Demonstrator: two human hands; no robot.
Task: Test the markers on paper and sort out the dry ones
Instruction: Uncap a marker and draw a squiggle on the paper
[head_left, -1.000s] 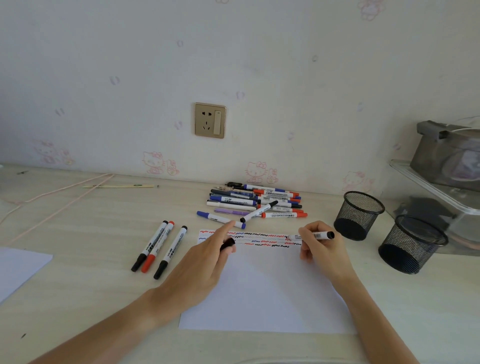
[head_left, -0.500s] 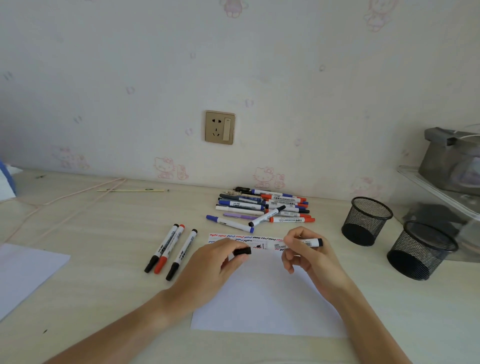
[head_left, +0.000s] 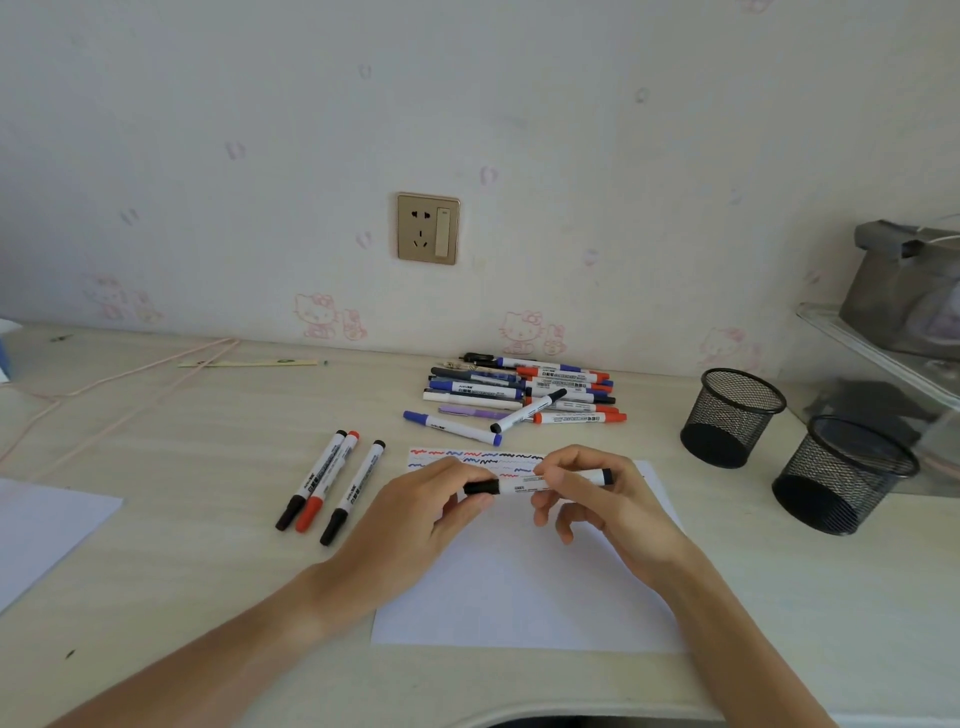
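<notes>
Head view: the left hand (head_left: 415, 512) pinches the black cap (head_left: 480, 487) at one end of a white-barrelled marker (head_left: 519, 486), thumb and fingers curled round it. The right hand (head_left: 597, 493) grips the same marker's barrel near its other, dark end. The marker lies level, held just above the far part of a white paper sheet (head_left: 519, 587) on the worktop (head_left: 208, 597). Red, blue and black squiggles (head_left: 467, 457) run along the sheet's far edge. Left of the sheet lie three capped markers (head_left: 332, 486) side by side, two black and one red. Beyond the sheet, near the wall, sits a loose pile of markers (head_left: 519, 397). Two black mesh cups (head_left: 732, 415) stand at the right, close together. A second sheet (head_left: 47, 525) lies at the left edge.
</notes>
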